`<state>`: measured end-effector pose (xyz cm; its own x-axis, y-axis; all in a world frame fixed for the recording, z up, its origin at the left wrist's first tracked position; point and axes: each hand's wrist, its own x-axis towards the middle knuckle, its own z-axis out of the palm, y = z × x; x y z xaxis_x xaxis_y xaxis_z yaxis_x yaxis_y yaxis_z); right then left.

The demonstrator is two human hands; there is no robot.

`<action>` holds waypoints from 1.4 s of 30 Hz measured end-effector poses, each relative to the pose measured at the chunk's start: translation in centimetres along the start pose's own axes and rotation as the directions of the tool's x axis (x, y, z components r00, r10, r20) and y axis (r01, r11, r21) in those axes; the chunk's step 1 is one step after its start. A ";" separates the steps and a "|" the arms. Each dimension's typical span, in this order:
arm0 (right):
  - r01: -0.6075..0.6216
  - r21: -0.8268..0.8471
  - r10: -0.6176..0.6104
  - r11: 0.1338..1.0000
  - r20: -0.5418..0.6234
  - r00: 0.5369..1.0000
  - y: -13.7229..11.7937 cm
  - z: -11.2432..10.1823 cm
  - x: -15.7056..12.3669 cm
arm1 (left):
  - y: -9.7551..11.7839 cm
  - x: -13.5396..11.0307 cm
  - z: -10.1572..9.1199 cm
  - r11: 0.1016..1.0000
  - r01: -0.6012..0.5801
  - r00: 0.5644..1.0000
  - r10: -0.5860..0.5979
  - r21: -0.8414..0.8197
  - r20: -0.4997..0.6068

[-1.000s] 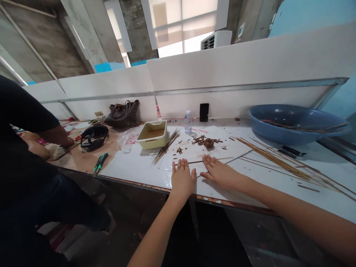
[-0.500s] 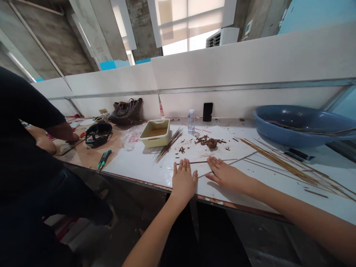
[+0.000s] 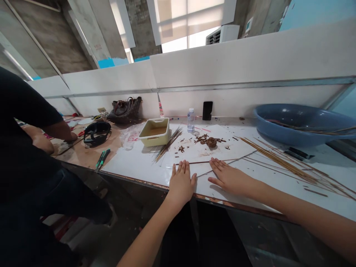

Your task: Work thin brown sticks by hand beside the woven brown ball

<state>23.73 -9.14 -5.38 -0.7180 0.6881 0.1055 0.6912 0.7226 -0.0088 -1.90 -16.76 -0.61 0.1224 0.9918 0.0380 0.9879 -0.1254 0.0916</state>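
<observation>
From where I stand, both hands lie palm down on the white-covered desk (image 3: pixel 144 163), over a thin brown stick (image 3: pixel 198 162) that runs crosswise near the front edge. The left hand (image 3: pixel 181 185) covers it close to one end, its fingers stretched flat and slightly apart with the thumb out to the side; the right hand (image 3: pixel 232 177) reaches in with its fingers straight and close together, the thumb held away from them. Neither hand pinches anything, and how hard they press I can't tell. To my eye, this wants equal, light weight from both hands, fingers level, and the two moving in step so the stick doesn't twist or bend in the open stretch between them. Leaning on one hand would likely thin that part. I'd also keep the crumbs (image 3: pixel 181 149) lying just beyond the fingertips, and the brown lump (image 3: pixel 211 142) among other bits farther back, out of the path. Compared with half a second ago, the hands sit a little farther apart, the thumbs too, so more of the stick shows between them; the lump, the crumbs and the yellow tub (image 3: pixel 154 141) keep their places on the desk.
</observation>
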 end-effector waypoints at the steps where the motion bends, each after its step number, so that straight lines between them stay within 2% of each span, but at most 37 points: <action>1: 0.007 -0.004 -0.007 1.000 -0.001 1.000 0.1 0.0 -0.1 | -0.1 -0.1 0.1 1.000 -0.005 1.000 0.005 -0.003 0.003; 4: -0.018 -0.003 0.018 1.000 0.046 0.999 0.7 -0.8 1.5 | 0.0 1.5 -0.6 1.000 0.010 0.999 -0.009 -0.018 0.045; 7: -0.051 -0.001 0.051 0.999 0.084 0.995 1.3 -1.5 3.2 | 0.3 3.1 -1.2 0.999 0.039 0.999 -0.038 -0.022 0.033; 11: -0.023 0.013 0.023 1.000 0.005 1.000 0.9 -0.4 1.5 | 0.1 1.5 -0.3 0.999 0.030 1.000 -0.030 -0.021 -0.004; 14: -0.039 0.022 0.038 0.999 0.028 0.999 0.5 0.1 0.4 | -0.5 0.3 0.5 1.000 -0.013 1.000 0.013 -0.002 -0.023; 18: -0.083 0.016 0.081 0.996 0.107 0.991 0.9 -1.7 2.7 | -0.7 2.4 -0.2 1.000 0.009 1.000 -0.009 0.004 0.017; 21: -0.141 0.020 0.138 0.990 0.113 0.984 1.0 -2.6 4.1 | -0.5 3.4 -0.6 0.999 0.031 0.999 -0.030 -0.013 0.014; 26: -0.081 0.025 0.080 0.996 0.049 0.996 0.4 -1.0 1.3 | -0.9 0.5 0.4 1.000 -0.022 0.999 0.022 0.007 -0.030; 28: -0.065 0.012 0.064 0.998 0.035 0.997 0.4 -0.7 0.7 | -1.3 0.1 0.3 0.999 -0.043 0.999 0.043 0.006 -0.018; 34: -0.143 -0.009 0.143 0.990 0.081 0.986 0.9 -2.2 3.9 | -1.4 3.5 -1.4 0.999 -0.002 0.999 0.004 -0.042 0.046; 36: -0.147 -0.010 0.147 0.989 0.061 0.987 0.7 -1.9 3.7 | -1.1 3.0 -1.2 0.999 0.013 0.999 -0.012 -0.038 0.039; 40: -0.073 -0.033 0.073 0.997 -0.004 0.997 0.2 -0.2 0.6 | -0.8 0.1 0.0 1.000 -0.008 1.000 0.008 -0.029 -0.001; 42: -0.055 -0.034 0.055 0.998 -0.012 0.998 0.3 0.2 -0.1 | -0.8 -0.3 0.2 0.999 -0.015 1.000 0.015 -0.041 0.007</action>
<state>23.97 -9.00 -5.57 -0.6779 0.7259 0.1163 0.7322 0.6808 0.0190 -2.71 -16.96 -0.87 0.1381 0.9899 0.0328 0.9812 -0.1412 0.1314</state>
